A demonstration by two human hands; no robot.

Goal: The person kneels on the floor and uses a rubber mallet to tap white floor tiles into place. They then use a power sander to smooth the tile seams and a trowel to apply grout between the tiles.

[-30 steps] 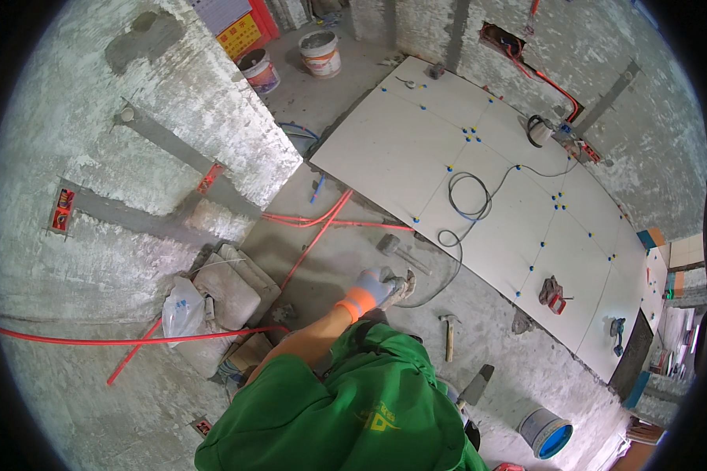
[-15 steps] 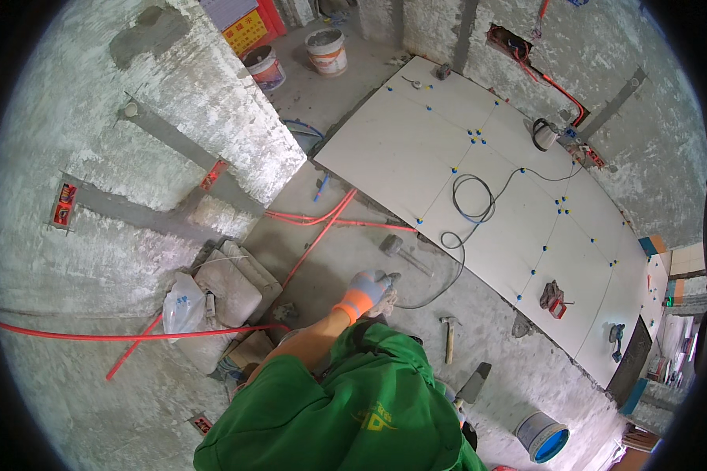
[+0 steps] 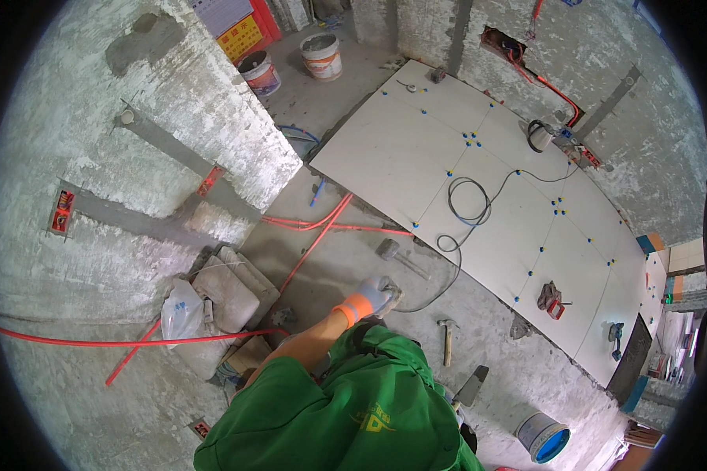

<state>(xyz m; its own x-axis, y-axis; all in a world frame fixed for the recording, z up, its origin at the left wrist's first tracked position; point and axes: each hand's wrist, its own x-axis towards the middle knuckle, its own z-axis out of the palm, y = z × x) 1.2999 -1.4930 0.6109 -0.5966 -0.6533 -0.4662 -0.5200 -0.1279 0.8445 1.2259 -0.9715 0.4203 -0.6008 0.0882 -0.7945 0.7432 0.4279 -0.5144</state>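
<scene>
My left hand (image 3: 375, 293), in a grey glove with an orange cuff, reaches forward over the bare floor with its fingers curled closed. A small greyish, dirty-looking bit (image 3: 393, 297) shows at the fingers; I cannot make out what it is. Just beyond the hand lies a mallet (image 3: 388, 250) with a dark block head. A black cable (image 3: 436, 294) curves along the floor beside the hand. To the right a claw hammer (image 3: 448, 343) lies on the floor, and nearer my body is a trowel (image 3: 470, 386). My right hand does not show.
Large pale floor tiles (image 3: 385, 145) with blue and yellow levelling clips cover the right side. A coiled cable lies on them. Red conduits (image 3: 310, 271) cross the floor. Filled bags (image 3: 228, 294) stand left; a bucket (image 3: 540, 437) is near right, more buckets (image 3: 322, 56) far back.
My left hand has shifted slightly, its fingers turning a little more to the right. The view has moved slightly; the tools and tiles stay in place.
</scene>
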